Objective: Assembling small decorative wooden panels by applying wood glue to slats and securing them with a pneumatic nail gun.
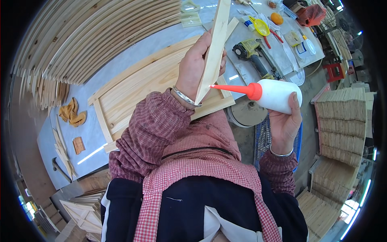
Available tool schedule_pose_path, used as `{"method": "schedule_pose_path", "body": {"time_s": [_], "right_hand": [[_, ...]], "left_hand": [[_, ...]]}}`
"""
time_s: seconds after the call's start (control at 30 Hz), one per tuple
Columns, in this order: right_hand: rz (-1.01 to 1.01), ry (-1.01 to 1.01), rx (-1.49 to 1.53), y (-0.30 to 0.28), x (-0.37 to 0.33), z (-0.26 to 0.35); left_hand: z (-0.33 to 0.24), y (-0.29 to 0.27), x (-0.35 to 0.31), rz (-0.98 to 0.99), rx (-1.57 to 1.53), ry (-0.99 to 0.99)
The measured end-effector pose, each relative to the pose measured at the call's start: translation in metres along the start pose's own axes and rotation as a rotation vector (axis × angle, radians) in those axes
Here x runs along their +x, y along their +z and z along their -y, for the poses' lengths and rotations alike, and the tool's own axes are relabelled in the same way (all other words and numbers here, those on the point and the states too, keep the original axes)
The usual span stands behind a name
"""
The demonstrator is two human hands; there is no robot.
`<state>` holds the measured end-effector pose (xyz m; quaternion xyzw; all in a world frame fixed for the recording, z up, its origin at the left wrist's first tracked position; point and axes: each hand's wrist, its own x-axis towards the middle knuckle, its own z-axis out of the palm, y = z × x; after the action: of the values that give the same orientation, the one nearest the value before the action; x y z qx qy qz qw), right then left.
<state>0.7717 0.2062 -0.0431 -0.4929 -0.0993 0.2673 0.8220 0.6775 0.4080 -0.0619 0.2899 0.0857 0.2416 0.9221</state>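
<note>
My left hand is closed around a pale wooden strip, held up at a slant above the table. In my right hand is a white squeeze bottle with a long red nozzle, lying on its side. The nozzle's tip meets the strip near its lower end, with a small white spot there. Behind my left hand a framed wooden panel lies on the table. A second wooden strip shows behind the one I hold.
A tall row of wooden boards stands at the back left. A nail gun, red-handled pliers, a yellow scoop and an orange lie at the back right. A hammer and brown cloth are left. Stacked wood stands right.
</note>
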Motion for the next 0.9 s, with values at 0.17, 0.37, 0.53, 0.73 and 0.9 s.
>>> {"method": "schedule_pose_path", "body": {"time_s": [0.17, 0.37, 0.53, 0.73, 0.9], "right_hand": [[0.048, -0.013, -0.022, 0.0, 0.003, -0.003], [0.021, -0.05, -0.032, 0.001, 0.01, -0.003], [-0.005, -0.105, -0.008, 0.01, 0.021, 0.003], [-0.038, -0.142, -0.023, 0.016, 0.041, 0.011], [-0.063, -0.208, -0.023, 0.021, 0.063, 0.017]], "left_hand": [[-0.003, -0.001, -0.001, -0.013, -0.012, 0.001], [-0.005, 0.0, -0.003, -0.003, -0.019, 0.001], [-0.007, 0.004, -0.008, -0.038, -0.01, -0.021], [-0.01, 0.001, -0.016, 0.095, 0.004, -0.018], [-0.015, 0.005, -0.027, 0.073, 0.02, -0.06]]}}
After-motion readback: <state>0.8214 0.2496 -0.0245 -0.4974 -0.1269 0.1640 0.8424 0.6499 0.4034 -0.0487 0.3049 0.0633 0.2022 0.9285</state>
